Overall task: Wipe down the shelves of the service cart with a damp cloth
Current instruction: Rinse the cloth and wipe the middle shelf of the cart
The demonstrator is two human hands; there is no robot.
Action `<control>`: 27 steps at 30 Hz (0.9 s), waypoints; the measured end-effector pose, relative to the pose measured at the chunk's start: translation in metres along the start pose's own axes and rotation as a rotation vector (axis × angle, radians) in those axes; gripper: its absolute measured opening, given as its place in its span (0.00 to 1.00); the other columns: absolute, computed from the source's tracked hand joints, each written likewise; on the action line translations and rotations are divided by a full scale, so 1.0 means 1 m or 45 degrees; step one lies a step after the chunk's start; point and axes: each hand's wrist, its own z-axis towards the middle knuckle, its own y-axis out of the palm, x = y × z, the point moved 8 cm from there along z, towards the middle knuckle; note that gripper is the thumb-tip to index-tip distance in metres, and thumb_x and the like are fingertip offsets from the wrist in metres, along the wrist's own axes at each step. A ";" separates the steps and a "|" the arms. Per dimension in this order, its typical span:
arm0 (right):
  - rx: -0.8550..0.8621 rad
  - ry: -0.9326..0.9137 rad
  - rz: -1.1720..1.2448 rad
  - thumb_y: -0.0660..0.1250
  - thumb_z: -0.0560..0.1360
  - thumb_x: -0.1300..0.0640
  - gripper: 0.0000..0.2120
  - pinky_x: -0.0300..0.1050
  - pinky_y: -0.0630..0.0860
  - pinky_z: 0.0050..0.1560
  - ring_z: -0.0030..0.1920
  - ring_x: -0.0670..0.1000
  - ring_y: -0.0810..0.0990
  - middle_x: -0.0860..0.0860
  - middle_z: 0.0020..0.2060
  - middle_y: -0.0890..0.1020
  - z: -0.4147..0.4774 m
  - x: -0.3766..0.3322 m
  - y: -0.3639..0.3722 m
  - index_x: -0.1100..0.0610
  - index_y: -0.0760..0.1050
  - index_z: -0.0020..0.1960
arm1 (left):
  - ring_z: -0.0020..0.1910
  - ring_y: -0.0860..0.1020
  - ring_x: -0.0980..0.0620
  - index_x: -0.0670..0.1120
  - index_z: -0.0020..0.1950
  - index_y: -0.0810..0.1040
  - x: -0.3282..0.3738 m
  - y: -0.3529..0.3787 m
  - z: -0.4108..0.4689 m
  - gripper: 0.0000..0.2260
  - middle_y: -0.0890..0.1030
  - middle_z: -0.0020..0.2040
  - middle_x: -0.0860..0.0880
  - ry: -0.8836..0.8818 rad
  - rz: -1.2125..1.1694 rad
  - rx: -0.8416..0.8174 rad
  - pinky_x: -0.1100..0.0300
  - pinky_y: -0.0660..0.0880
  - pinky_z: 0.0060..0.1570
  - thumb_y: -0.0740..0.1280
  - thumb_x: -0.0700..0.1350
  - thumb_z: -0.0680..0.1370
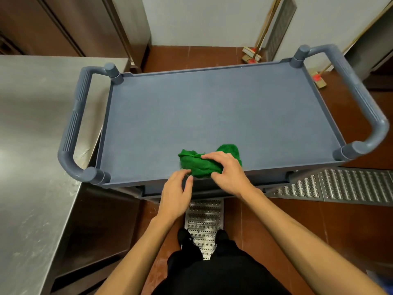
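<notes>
A grey-blue plastic service cart (212, 107) stands in front of me, its flat top shelf bare except for a bunched green cloth (195, 165) near the front edge. My right hand (228, 173) lies on top of the cloth with its fingers closed over it. My left hand (176, 192) sits at the cart's front rim, thumb and fingertips touching the cloth's near-left edge. Lower shelves are mostly hidden under the top one.
A stainless steel counter (32, 145) runs along the left, close to the cart's left handle (72, 128). The right handle (361, 99) juts out over brown floor tiles. Metal drain grates (350, 186) lie on the floor. Brooms (253, 54) lean on the far wall.
</notes>
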 end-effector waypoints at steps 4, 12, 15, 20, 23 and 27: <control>0.085 0.118 0.470 0.68 0.60 0.65 0.31 0.45 0.77 0.60 0.57 0.44 0.78 0.46 0.56 0.80 -0.030 -0.006 -0.014 0.51 0.78 0.62 | 0.51 0.81 0.55 0.50 0.62 0.76 0.005 0.016 -0.016 0.21 0.82 0.52 0.54 -0.523 -0.619 0.042 0.50 0.78 0.58 0.65 0.62 0.77; 0.058 0.231 0.769 0.83 0.60 0.53 0.35 0.35 0.76 0.56 0.58 0.43 0.78 0.46 0.60 0.77 -0.088 0.003 0.005 0.46 0.75 0.64 | 0.54 0.84 0.43 0.39 0.59 0.80 0.019 0.058 -0.067 0.18 0.85 0.52 0.39 -1.024 -1.369 -0.127 0.45 0.79 0.57 0.64 0.54 0.81; 0.010 0.461 0.978 0.84 0.58 0.53 0.43 0.43 0.81 0.53 0.57 0.49 0.81 0.51 0.62 0.76 -0.098 0.031 0.018 0.49 0.71 0.69 | 0.54 0.83 0.41 0.37 0.60 0.80 0.017 0.056 -0.070 0.16 0.85 0.53 0.37 -0.947 -1.422 -0.047 0.47 0.81 0.54 0.69 0.47 0.79; -0.250 0.640 1.060 0.81 0.60 0.69 0.38 0.41 0.81 0.47 0.50 0.52 0.85 0.58 0.54 0.83 -0.105 0.058 0.041 0.58 0.70 0.67 | 0.51 0.84 0.43 0.36 0.56 0.78 0.019 0.042 -0.067 0.15 0.85 0.51 0.39 -0.711 -1.213 0.095 0.57 0.81 0.46 0.75 0.36 0.72; -0.303 0.578 0.731 0.84 0.58 0.62 0.30 0.44 0.81 0.46 0.47 0.51 0.84 0.52 0.47 0.85 -0.106 0.068 0.047 0.56 0.76 0.56 | 0.47 0.82 0.47 0.40 0.47 0.79 0.024 0.031 -0.063 0.13 0.84 0.44 0.44 -0.376 -0.663 0.092 0.59 0.78 0.49 0.79 0.36 0.67; -0.219 0.459 0.173 0.79 0.51 0.35 0.35 0.46 0.75 0.53 0.52 0.48 0.75 0.47 0.49 0.75 -0.104 0.082 0.042 0.52 0.77 0.52 | 0.49 0.78 0.56 0.41 0.39 0.78 0.021 0.027 -0.070 0.12 0.82 0.45 0.50 -0.241 -0.391 0.115 0.65 0.72 0.51 0.81 0.38 0.65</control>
